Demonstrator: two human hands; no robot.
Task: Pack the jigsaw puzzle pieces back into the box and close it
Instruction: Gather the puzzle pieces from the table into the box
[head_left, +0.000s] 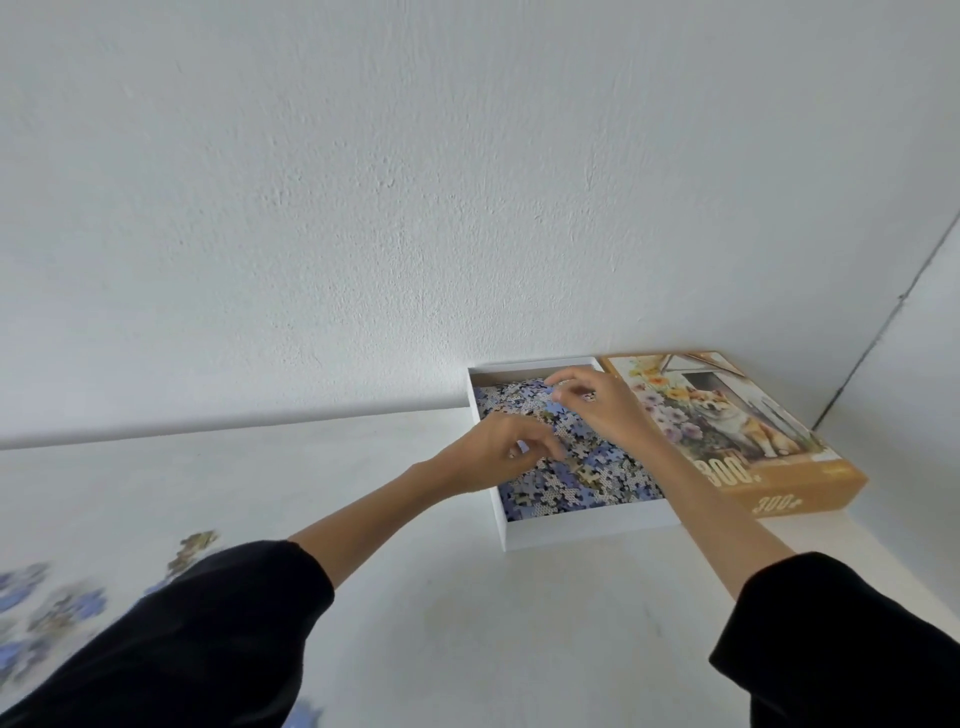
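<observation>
Both arms stretched forward in black sleeves (218, 639), both hands over the open white box (587, 530).

Left hand (498, 452): above the box's near-left part, fingers bent downward, fingertips (558, 454) down at the heap of puzzle pieces (597, 486). Pinching a piece or only touching the heap: cannot tell.

Right hand (597, 405): further in, over the far half of the box, thumb and forefinger drawn close together, the other fingers loosely curled. Something small possibly between the fingers; too blurred to say whether held.

Under and between both hands: bluish, white and brown pieces, lying loose and covering the box's floor.

Just to the right of the right hand: box lid (779, 499), picture side up, with a dog among flowers and "300" on its orange edge, touching or nearly touching the box's right wall.

Well back from the left hand, beside the left sleeve: loose pieces (57, 608) still out on the white table (467, 623), blurred, mostly blue, some joined in small clumps.

Beyond both hands: plain white wall (415, 182).
</observation>
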